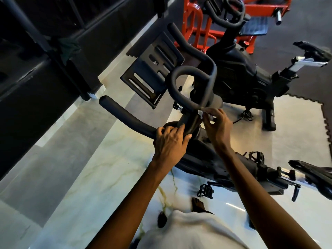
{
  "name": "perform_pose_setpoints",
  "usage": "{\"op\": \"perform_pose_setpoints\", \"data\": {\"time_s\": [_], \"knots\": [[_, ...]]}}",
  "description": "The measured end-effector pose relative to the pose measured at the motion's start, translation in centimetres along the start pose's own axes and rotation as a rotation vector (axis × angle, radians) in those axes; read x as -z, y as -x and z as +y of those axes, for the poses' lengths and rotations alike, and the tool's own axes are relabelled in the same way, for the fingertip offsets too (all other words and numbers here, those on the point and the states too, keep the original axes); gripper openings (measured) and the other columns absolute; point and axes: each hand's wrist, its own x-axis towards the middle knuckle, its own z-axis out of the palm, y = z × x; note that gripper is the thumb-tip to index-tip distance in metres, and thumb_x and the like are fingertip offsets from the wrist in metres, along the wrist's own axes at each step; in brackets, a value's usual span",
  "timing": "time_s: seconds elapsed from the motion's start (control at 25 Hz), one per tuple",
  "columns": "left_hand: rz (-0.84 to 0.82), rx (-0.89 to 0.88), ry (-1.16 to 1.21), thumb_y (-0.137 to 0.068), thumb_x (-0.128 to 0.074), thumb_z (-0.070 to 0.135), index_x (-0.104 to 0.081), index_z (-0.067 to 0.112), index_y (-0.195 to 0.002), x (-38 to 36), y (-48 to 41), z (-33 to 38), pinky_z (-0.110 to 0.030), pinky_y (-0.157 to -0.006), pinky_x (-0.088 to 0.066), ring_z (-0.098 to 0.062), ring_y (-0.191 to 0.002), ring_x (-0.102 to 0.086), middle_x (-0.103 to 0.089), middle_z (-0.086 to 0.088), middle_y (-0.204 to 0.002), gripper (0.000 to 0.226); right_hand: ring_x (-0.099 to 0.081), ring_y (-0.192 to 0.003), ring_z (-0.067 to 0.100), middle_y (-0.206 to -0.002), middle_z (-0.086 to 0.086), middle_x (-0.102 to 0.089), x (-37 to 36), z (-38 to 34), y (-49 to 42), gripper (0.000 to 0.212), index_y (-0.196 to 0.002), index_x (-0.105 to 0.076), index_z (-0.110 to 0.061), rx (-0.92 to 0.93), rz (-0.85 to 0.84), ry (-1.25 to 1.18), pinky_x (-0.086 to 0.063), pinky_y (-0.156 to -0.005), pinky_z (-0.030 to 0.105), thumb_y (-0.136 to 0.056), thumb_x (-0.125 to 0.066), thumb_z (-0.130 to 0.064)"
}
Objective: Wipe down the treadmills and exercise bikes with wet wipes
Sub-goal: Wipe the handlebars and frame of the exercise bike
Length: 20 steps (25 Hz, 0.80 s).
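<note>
Head view, looking down over the handlebars (pixel 125 117) of a black exercise bike (pixel 260 169) at the centre of the frame. The step in hand appears to be wiping the middle of the bars, where the curved inner loop meets the stem. To do it well, the wipe probably needs spreading flatter, wrapping round the tube and drawing along its whole length. That includes the underside and the long horn reaching toward the left of the frame. Bracing the bars with the other hand should stop them twisting.

The left hand (pixel 170 141) is curled over the bar just left of the stem and grips it. The right hand (pixel 217 123), just beside it and slightly higher in the frame, pinches a small bunched white wet wipe (pixel 202 114) between fingertips and thumb. The wipe seems to touch the base of the loop. The two hands are near each other but not touching.

A slotted black tablet bracket (pixel 152 69) sits above the bars in the frame. A second exercise bike (pixel 239 74) stands at upper right, with a red steel frame (pixel 194 24) at the top.
</note>
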Motion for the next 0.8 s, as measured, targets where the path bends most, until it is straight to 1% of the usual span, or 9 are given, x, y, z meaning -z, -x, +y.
{"op": "perform_pose_setpoints", "data": {"time_s": [0.08,0.12,0.2,0.32,0.44,0.48,0.6,0.68,0.8], "knots": [[0.005,0.026,-0.026,-0.099,-0.029,0.052,-0.064,0.015,-0.129,-0.2,-0.2,0.6,-0.043,-0.09,-0.039,-0.024,-0.099,-0.066,-0.075,-0.002,-0.098,0.059,-0.063,-0.097,0.008,-0.117,-0.002,-0.063,0.0,0.4,1.6,0.027,-0.12,-0.069,-0.015,0.029,-0.075,-0.044,-0.055,-0.078,0.016,-0.094,-0.069,-0.021],[0.009,0.046,-0.032,-0.099,-0.03,0.052,-0.064,0.015,-0.13,-0.3,-0.3,0.9,-0.042,-0.089,-0.04,-0.024,-0.099,-0.066,-0.075,-0.002,-0.098,0.059,-0.064,-0.099,0.008,-0.119,-0.004,-0.062,0.1,0.5,2.1,0.028,-0.121,-0.068,-0.016,0.042,-0.102,-0.054,-0.056,-0.08,0.017,-0.093,-0.07,-0.02],[0.033,0.081,-0.017,-0.101,-0.033,0.052,-0.062,0.017,-0.134,-0.5,-0.3,1.4,-0.041,-0.09,-0.039,-0.023,-0.101,-0.066,-0.075,-0.001,-0.101,0.056,-0.062,-0.097,0.004,-0.115,-0.007,-0.062,0.5,0.8,2.0,0.025,-0.117,-0.071,-0.018,0.069,-0.12,-0.064,-0.057,-0.08,0.016,-0.092,-0.07,-0.016],[0.05,0.162,0.038,-0.101,-0.042,0.05,-0.06,0.02,-0.137,-0.7,-0.5,2.0,-0.041,-0.093,-0.033,-0.024,-0.103,-0.064,-0.074,-0.003,-0.105,0.05,-0.058,-0.091,0.001,-0.105,-0.002,-0.065,1.1,1.6,-0.7,0.02,-0.11,-0.074,-0.019,0.104,-0.131,-0.039,-0.054,-0.075,0.015,-0.091,-0.071,-0.012],[0.091,0.245,0.055,-0.101,-0.044,0.047,-0.06,0.02,-0.138,-1.2,-0.7,3.5,-0.04,-0.093,-0.028,-0.025,-0.101,-0.064,-0.074,-0.004,-0.104,0.048,-0.06,-0.087,0.005,-0.1,-0.002,-0.064,1.3,2.7,-3.3,0.018,-0.109,-0.074,-0.019,0.072,-0.102,-0.073,-0.058,-0.071,0.03,-0.093,-0.069,-0.016],[0.121,0.264,0.055,-0.101,-0.045,0.046,-0.06,0.02,-0.137,-1.5,-0.7,4.0,-0.039,-0.092,-0.027,-0.025,-0.1,-0.065,-0.074,-0.004,-0.105,0.047,-0.06,-0.085,0.006,-0.1,-0.002,-0.064,1.3,2.8,-3.4,0.017,-0.11,-0.074,-0.019,0.073,-0.107,-0.091,-0.057,-0.07,0.029,-0.093,-0.069,-0.017],[0.189,0.323,0.058,-0.101,-0.047,0.045,-0.062,0.02,-0.135,-2.1,-0.9,4.9,-0.039,-0.094,-0.028,-0.023,-0.101,-0.066,-0.074,-0.001,-0.108,0.044,-0.059,-0.085,-0.002,-0.099,-0.005,-0.065,1.3,2.3,-1.6,0.021,-0.112,-0.075,-0.019,0.161,-0.2,-0.115,-0.047,-0.073,0.01,-0.091,-0.074,-0.016],[0.222,0.356,0.02,-0.102,-0.048,0.046,-0.062,0.021,-0.134,-2.6,-1.2,5.3,-0.04,-0.096,-0.032,-0.021,-0.101,-0.065,-0.074,0.0,-0.107,0.043,-0.058,-0.085,-0.004,-0.099,-0.008,-0.064,1.8,2.5,-2.4,0.019,-0.11,-0.076,-0.019,0.221,-0.255,-0.136,-0.044,-0.076,0.008,-0.091,-0.075,-0.016],[0.252,0.347,-0.065,-0.104,-0.048,0.044,-0.06,0.018,-0.137,-3.5,-1.1,5.9,-0.042,-0.095,-0.037,-0.019,-0.104,-0.065,-0.072,0.001,-0.112,0.044,-0.055,-0.09,-0.003,-0.102,-0.012,-0.062,2.3,3.1,-6.5,0.018,-0.109,-0.075,-0.02,0.21,-0.234,-0.106,-0.041,-0.08,0.005,-0.092,-0.072,-0.016]]}}
